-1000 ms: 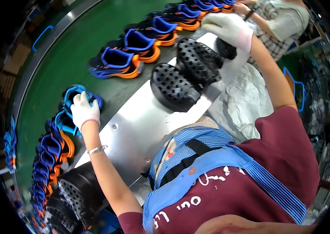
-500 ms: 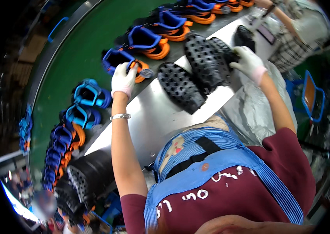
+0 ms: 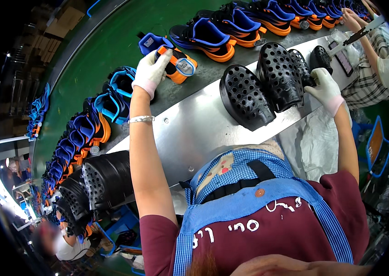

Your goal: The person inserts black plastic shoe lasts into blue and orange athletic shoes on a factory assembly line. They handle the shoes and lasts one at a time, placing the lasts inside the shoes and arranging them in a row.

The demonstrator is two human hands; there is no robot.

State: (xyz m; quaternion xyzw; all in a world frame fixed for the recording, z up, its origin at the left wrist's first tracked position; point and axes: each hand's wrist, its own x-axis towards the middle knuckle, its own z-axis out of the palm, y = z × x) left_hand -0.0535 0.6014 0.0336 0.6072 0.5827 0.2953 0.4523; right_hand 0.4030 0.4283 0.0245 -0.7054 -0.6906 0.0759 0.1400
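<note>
My left hand (image 3: 151, 73), in a white glove, is closed on the heel of a black, blue and orange sneaker (image 3: 183, 73). An orange strip at its collar sticks up beside my fingers, and a round clear tag hangs at its heel. The shoe is tilted on the green belt's near edge. My right hand (image 3: 328, 89), also gloved, has its fingers closed around the end of a black perforated shoe form (image 3: 301, 64). To its left, a large shoe form (image 3: 279, 73) and another shoe form (image 3: 245, 94) lie holes up on the metal ledge.
Sneakers (image 3: 208, 37) line the green belt (image 3: 88, 60) on both sides. Turquoise-lined shoes (image 3: 111, 103) stand left of my wrist. More black forms (image 3: 107, 179) sit at the metal ledge's (image 3: 176, 142) left end. Another person's arm (image 3: 374, 55) works at the far right, near a phone (image 3: 341, 62).
The view has swung, so the scene sits further right. The sneaker at my left hand has tipped and turned out of line with its neighbours. My right hand stays at the shoe forms.
</note>
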